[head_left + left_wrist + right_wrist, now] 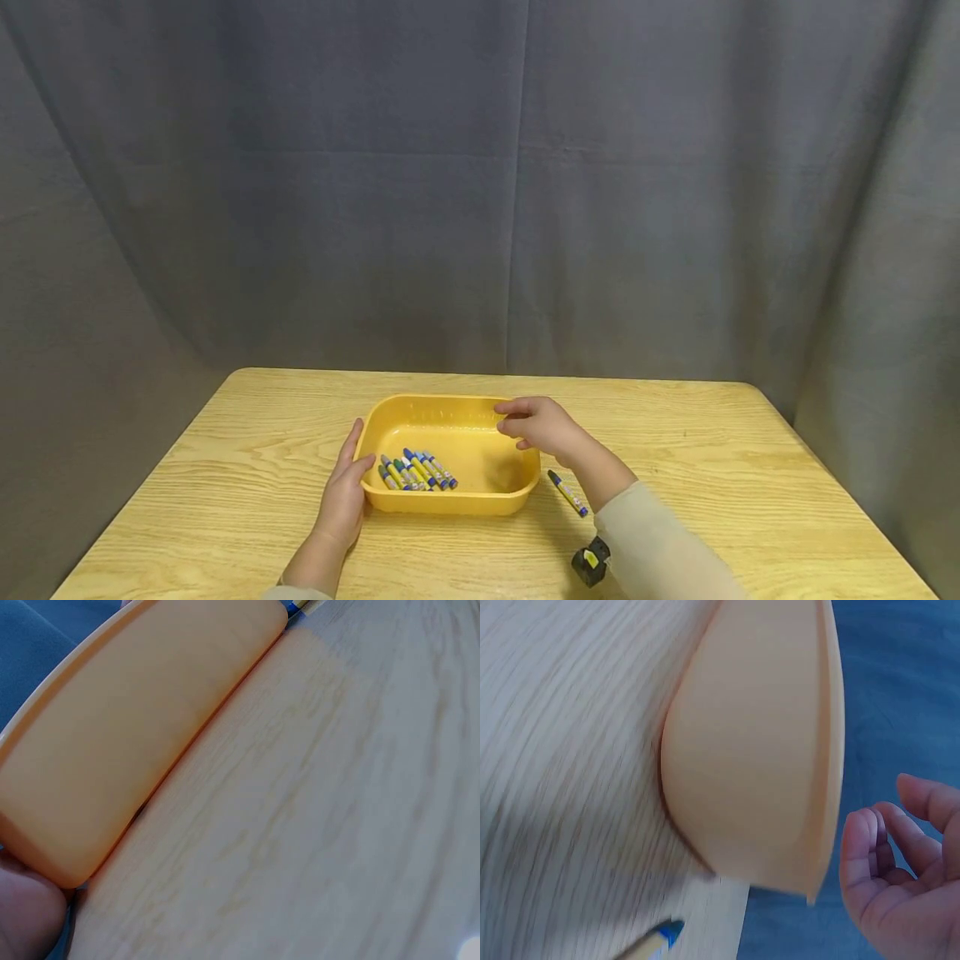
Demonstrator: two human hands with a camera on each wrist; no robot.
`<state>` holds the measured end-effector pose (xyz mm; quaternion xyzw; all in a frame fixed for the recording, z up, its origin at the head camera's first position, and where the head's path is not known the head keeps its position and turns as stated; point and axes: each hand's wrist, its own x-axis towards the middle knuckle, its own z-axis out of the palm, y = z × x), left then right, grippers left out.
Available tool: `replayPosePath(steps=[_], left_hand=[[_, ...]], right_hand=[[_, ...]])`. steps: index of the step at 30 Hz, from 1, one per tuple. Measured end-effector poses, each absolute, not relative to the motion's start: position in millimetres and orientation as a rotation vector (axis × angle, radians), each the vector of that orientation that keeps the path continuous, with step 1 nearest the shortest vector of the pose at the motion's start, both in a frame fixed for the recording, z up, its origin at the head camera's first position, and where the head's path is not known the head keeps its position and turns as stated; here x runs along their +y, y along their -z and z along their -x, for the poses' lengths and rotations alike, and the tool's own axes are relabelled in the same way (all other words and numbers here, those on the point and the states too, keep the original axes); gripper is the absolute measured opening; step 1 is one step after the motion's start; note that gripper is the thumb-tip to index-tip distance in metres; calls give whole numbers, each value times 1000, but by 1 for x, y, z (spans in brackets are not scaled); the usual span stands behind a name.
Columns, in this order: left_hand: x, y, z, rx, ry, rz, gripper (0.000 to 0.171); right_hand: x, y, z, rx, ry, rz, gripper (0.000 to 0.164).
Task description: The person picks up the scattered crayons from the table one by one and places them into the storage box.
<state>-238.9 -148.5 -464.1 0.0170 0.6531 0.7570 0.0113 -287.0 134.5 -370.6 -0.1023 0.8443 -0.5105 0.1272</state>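
A yellow plastic tray (pixel 480 502) stands on the table, and several crayons (pixel 420 472) with blue ends lie side by side in its left part. My left hand (pixel 343 500) holds the tray's left end, thumb over the rim and fingers along the outer wall. Over the tray's right end hovers my right hand (pixel 542 427), its fingers loosely bent. In the right wrist view nothing shows between the fingers (pixel 855 851), which are beside the tray rim. One more crayon (pixel 567 493), dark-tipped with a yellow wrapper, lies on the table right of the tray, below the right forearm.
The light wood-grain table (pixel 247 467) has rounded far corners. Behind it hangs a grey curtain (pixel 480 208), which also runs along both sides. A small black device (pixel 590 562) is at the right sleeve's cuff.
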Motion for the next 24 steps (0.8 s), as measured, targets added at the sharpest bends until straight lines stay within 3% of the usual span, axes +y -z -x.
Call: replayPosePath(steps=[12, 24], left_hand=[[-148, 461, 240, 2088, -2345, -29, 64], [-148, 463, 240, 2053, -2360, -27, 65]], right_hand=[[187, 381, 274, 2488, 1519, 195, 42], [207, 405, 256, 2436, 1514, 190, 47]])
